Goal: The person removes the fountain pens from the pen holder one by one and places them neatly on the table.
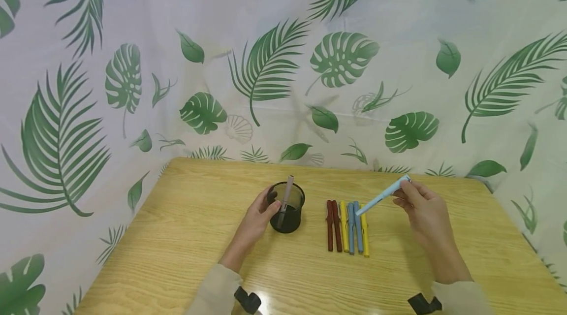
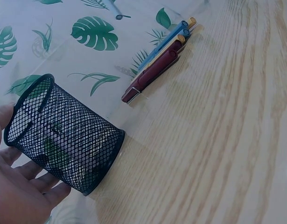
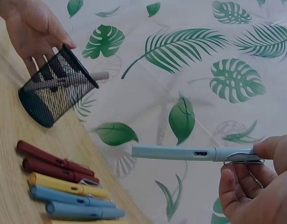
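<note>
My left hand (image 1: 256,216) holds a black mesh pen holder (image 2: 68,135) that stands on the table, thumb at the rim and fingers round its side. A grey-brown pen (image 1: 288,189) leans upright inside the holder. My right hand (image 1: 426,209) pinches a light blue pen (image 3: 180,152) near its clip end, in the air above the table. The pen's other end points left, over a row of pens. That row has two dark red pens (image 1: 330,226), a yellow pen (image 1: 344,226), two blue pens (image 1: 351,229) and another yellow pen (image 1: 365,234), lying side by side.
The wooden table (image 1: 186,231) carries the holder and the row of pens, with the row to the right of the holder. A white cloth with green leaves (image 1: 274,83) hangs behind the table's back edge and along its sides.
</note>
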Demonstrator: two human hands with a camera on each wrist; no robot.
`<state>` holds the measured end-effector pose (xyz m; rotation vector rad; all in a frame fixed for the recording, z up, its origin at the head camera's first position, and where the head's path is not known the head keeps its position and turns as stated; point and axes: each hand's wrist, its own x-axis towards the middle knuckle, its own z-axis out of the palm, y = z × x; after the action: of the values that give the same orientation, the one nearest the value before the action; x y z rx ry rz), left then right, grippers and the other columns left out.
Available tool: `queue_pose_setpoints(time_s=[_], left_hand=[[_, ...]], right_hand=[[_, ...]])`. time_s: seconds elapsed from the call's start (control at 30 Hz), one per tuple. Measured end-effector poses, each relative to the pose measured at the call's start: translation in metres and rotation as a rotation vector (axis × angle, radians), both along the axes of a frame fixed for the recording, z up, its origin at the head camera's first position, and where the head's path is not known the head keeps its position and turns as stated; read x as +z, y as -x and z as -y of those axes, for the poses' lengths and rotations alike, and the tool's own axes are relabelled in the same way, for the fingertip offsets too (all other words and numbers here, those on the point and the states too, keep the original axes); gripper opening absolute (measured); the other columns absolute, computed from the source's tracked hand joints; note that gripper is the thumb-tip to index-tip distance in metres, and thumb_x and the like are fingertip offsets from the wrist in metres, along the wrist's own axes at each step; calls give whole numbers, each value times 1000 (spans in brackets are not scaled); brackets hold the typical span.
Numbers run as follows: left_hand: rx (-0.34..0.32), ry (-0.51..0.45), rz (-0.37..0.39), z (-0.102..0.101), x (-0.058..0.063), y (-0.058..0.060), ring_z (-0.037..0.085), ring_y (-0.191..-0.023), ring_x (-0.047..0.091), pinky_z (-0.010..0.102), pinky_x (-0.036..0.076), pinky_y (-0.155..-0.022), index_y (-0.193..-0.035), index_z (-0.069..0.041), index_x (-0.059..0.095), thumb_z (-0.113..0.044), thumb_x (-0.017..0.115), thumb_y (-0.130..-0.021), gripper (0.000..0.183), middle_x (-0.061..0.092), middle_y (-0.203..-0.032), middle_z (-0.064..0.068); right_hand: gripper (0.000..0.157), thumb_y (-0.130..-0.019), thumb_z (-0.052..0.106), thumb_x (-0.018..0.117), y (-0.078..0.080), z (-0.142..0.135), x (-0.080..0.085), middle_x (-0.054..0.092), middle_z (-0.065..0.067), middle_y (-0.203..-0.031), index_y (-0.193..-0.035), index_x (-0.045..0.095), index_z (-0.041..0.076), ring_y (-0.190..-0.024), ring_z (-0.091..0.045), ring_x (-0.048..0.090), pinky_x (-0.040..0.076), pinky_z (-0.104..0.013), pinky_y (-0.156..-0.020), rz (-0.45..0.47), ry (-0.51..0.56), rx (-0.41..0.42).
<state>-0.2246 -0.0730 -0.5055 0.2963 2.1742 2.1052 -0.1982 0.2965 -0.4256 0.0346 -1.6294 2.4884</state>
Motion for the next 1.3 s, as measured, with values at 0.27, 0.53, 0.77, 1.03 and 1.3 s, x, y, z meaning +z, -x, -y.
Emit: queue_pose_setpoints(time_s=[0.27, 0.53, 0.77, 1.03, 1.3], left_hand=[[16, 17, -6, 0, 2, -1, 38, -151, 31, 59, 27, -121, -164, -15, 31, -36, 60, -107, 68, 37, -163, 16], [17, 4, 1, -1, 2, -2, 38, -151, 31, 58, 26, -121, -163, -12, 31, -33, 59, -107, 66, 37, -163, 18], [22, 0, 8, -2, 2, -2, 37, -151, 31, 57, 26, -121, -163, -12, 31, -31, 58, -108, 65, 37, -163, 17], [15, -6, -5, -1, 0, 0, 38, -150, 33, 58, 28, -120, -163, -10, 30, -31, 57, -108, 65, 38, -162, 19], [4, -12, 7, -1, -1, 1, 37, -152, 28, 59, 25, -121, -164, -14, 30, -31, 58, -108, 65, 35, -164, 17]], right_hand=[[13, -102, 8, 64, -8, -29, -4, 71, -3, -96, -105, 76, 2, -89, -12, 70, 59, -24, -80, -4, 15, -1], [15, -103, 5, 63, -15, -49, -7, 71, -2, -100, -104, 78, 3, -89, -12, 70, 60, -24, -79, -7, 28, -15], [17, -104, 6, 61, -17, -61, -8, 69, -1, -99, -104, 78, 4, -88, -11, 68, 59, -23, -79, -1, -20, 0], [17, -104, 9, 63, -15, -63, -14, 70, -1, -92, -102, 79, 5, -85, -12, 68, 59, -23, -78, 30, -55, 3], [16, -104, 13, 64, -10, -63, -22, 69, 0, -91, -100, 79, 7, -84, -11, 67, 59, -22, -77, 58, -130, -10]])
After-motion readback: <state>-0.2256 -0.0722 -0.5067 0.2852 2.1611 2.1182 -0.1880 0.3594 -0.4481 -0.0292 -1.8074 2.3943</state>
